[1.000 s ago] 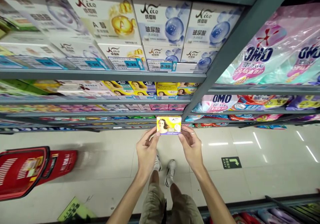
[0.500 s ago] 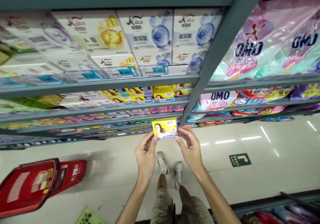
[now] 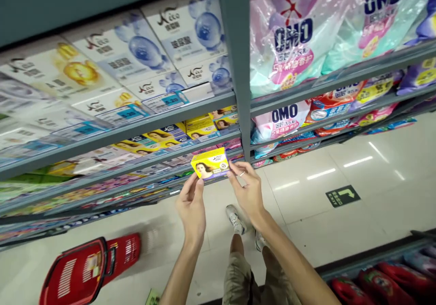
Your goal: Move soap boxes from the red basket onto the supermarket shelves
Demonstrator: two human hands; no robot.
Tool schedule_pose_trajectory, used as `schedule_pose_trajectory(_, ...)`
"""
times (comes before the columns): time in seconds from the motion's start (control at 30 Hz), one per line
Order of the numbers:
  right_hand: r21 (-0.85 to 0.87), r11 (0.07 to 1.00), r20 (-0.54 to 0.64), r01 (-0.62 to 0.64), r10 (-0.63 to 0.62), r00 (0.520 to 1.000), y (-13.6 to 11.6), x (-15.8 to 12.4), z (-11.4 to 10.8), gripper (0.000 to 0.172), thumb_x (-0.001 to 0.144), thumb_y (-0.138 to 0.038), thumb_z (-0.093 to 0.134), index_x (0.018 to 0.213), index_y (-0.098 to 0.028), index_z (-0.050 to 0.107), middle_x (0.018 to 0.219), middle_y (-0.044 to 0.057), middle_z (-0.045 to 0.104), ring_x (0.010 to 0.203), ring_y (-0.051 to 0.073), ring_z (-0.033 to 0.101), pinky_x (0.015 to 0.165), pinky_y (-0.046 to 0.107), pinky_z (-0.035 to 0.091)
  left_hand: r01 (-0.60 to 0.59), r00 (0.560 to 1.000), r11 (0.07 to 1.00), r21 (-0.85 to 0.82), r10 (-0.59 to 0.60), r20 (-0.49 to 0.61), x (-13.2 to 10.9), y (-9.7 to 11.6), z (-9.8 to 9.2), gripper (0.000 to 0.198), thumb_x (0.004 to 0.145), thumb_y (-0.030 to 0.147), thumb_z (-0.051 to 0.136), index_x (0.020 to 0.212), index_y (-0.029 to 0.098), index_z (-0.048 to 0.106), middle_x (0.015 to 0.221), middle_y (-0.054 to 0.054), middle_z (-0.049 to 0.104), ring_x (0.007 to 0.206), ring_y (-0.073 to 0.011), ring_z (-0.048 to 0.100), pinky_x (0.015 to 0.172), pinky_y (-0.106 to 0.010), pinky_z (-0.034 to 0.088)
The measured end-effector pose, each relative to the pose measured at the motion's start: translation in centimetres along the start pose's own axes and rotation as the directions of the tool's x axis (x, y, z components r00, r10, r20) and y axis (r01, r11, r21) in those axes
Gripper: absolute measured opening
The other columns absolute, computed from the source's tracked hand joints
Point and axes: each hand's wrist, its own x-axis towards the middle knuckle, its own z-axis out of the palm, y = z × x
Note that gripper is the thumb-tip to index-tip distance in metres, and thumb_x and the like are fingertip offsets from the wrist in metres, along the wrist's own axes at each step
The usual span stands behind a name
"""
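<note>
A small yellow and purple soap box (image 3: 210, 163) with a picture of a long-haired person is held up in front of the shelves, its printed front towards me. My left hand (image 3: 192, 205) pinches its lower left corner between thumb and fingers. On the other side, my right hand (image 3: 247, 189), with a ring on one finger, grips the right end. Similar yellow boxes (image 3: 200, 127) stand on the shelf just behind. Above them sit larger white Keco boxes (image 3: 136, 50) with blue price tags (image 3: 175, 99) along the shelf edge.
Pink and teal OMO detergent bags (image 3: 293, 37) fill the shelves at the right, past a grey upright (image 3: 238, 46). On the tiled floor at the lower left stands a red shopping basket (image 3: 73, 273). A green exit sign (image 3: 342, 196) marks the floor. Red bottles (image 3: 381, 282) line the lower right.
The view has swung to the right, so the shelves sit further left and the basket further right. Both hands still hold the box, now slightly tilted.
</note>
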Motion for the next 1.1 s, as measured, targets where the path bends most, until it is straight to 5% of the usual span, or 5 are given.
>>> schedule_pose_trajectory(0.13,-0.058,0.993,-0.030,0.105,-0.106,0.994,-0.3,3.3,0.9,0.031,0.098,-0.026,0.062,0.127,-0.032,0.072,0.115,0.006,0.069,0.107,0.020,0.067,0.099,0.036,0.055,-0.165,0.985,0.986,-0.009,0.165,-0.048,2.3,1.4,1.8,0.034,0.088,0.039,0.074,0.117,0.021,0.076,0.127,-0.008,0.069,0.122,-0.0229,0.063,0.110,-0.035,0.047)
schedule_pose_trajectory(0.37,-0.026,0.982,-0.055,0.186,-0.187,0.981,0.3,7.9,3.7,0.029,0.097,-0.030,0.063,0.125,-0.030,0.073,0.114,0.006,0.067,0.104,0.020,0.068,0.095,0.038,0.061,-0.209,0.977,0.965,-0.156,0.201,-0.067,5.5,2.1,3.1,0.039,0.087,0.042,0.075,0.120,0.022,0.075,0.123,-0.008,0.066,0.118,-0.0217,0.064,0.105,-0.034,0.052)
schedule_pose_trajectory(0.73,0.024,0.987,-0.112,0.160,-0.156,0.981,0.6,9.3,6.2,0.025,0.096,-0.031,0.065,0.118,-0.026,0.075,0.112,0.006,0.066,0.098,0.018,0.070,0.090,0.035,0.064,-0.295,0.954,0.927,-0.232,0.299,-0.018,8.0,1.1,2.8,0.036,0.093,0.032,0.069,0.128,0.030,0.071,0.130,-0.006,0.060,0.122,-0.0202,0.063,0.111,-0.036,0.052)
schedule_pose_trajectory(1.1,0.008,0.978,-0.067,0.210,-0.209,0.976,1.4,10.8,6.3,0.028,0.096,-0.027,0.066,0.123,-0.030,0.073,0.116,0.005,0.066,0.105,0.018,0.069,0.091,0.036,0.065,-0.311,0.949,0.919,-0.242,0.314,-0.027,9.3,0.8,3.4,0.032,0.093,0.030,0.068,0.126,0.030,0.073,0.129,-0.005,0.059,0.122,-0.0189,0.063,0.111,-0.036,0.052)
